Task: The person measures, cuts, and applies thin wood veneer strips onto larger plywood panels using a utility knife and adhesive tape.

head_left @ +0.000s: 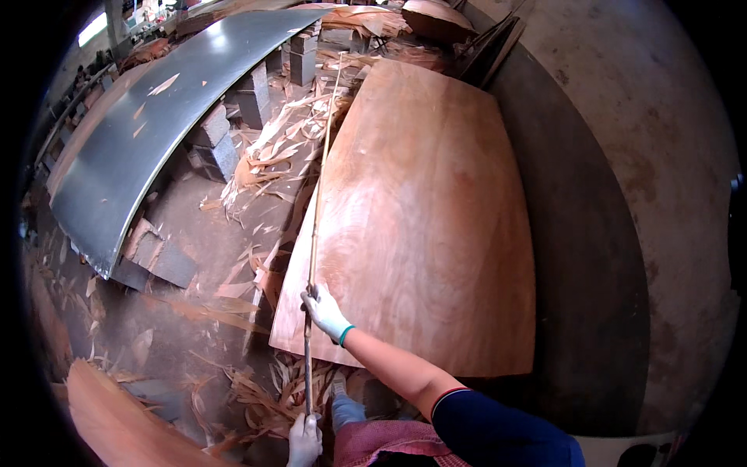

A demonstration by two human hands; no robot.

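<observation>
A long, thin pole point(316, 226), pale toward its far end and darker near me, runs away from my body along the left edge of a large wood sheet point(424, 210). My right hand point(325, 313), in a white glove with a green cuff, is closed around the pole beside the sheet's near left corner. Closer to my body, my gloved left hand point(305, 440) grips the near end of the same pole. The sheet lies flat, reddish-brown with swirling grain. I cannot tell whether the pole touches it.
At the left, a long dark panel point(179, 86) rests on stacked blocks point(253, 97), with a few veneer scraps on top. Torn veneer strips point(264, 159) litter the floor. A curved wood piece point(124, 420) stands at the lower left. Dark sheeting point(583, 257) borders the wood sheet's right side.
</observation>
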